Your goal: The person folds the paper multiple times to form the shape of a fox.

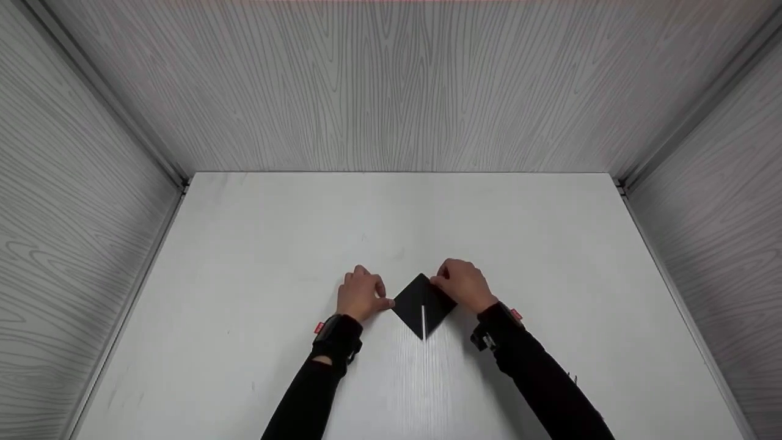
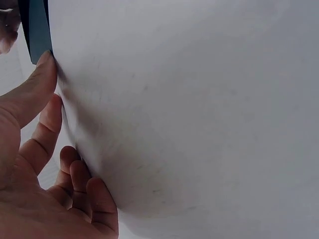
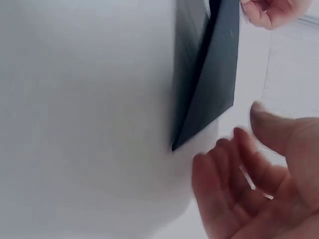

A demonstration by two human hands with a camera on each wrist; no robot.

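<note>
A black folded sheet that looks like paper [image 1: 409, 305] lies as a diamond on the white table, with a narrow pale slit running from its middle to its near corner. At its left corner is my left hand [image 1: 360, 296]; the thumb tip touches the corner, while the other fingers bend loosely on the tabletop. My right hand [image 1: 466, 287] is by the upper right edge. In the right wrist view, the fingers of that hand [image 3: 249, 184] are loosely bent and apart from the sheet [image 3: 214, 79], whose flap rises off the layer beneath.
The white tabletop [image 1: 275, 244] spreads around the sheet on every side. Grey wood-grain panels stand at the back [image 1: 391, 91], on the left [image 1: 73, 201] and on the right [image 1: 721, 183].
</note>
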